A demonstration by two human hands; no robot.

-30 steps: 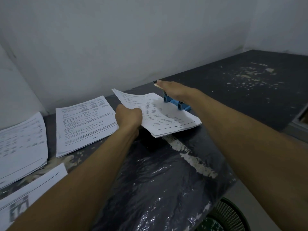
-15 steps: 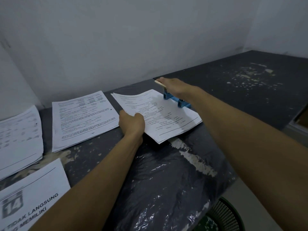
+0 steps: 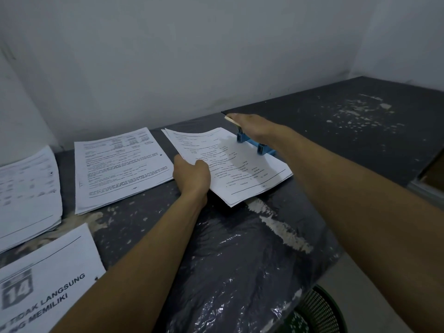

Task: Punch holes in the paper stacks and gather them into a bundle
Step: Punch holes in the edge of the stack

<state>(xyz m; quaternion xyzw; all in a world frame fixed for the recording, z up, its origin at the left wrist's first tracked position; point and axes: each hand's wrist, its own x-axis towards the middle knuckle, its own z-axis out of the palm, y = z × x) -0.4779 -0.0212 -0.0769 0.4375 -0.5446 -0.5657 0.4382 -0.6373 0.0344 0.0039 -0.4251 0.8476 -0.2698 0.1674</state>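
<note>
The dark table [image 3: 336, 131] is scuffed, with plastic film [image 3: 240, 272] over its near edge. On it lie four paper stacks and a blue hole punch [image 3: 254, 144].

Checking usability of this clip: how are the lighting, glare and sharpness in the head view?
Head view: dim, bluish light; glare on the plastic sheet; right hand shadows the paper stack; print there too small to read; wide-angle bending toward the edges.

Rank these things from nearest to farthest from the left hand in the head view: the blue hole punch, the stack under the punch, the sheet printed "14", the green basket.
1. Stack under the punch: held by the left hand.
2. Blue hole punch: just right, under the right hand.
3. Sheet printed "14": lower left.
4. Green basket: lower right, below the table edge.
</note>
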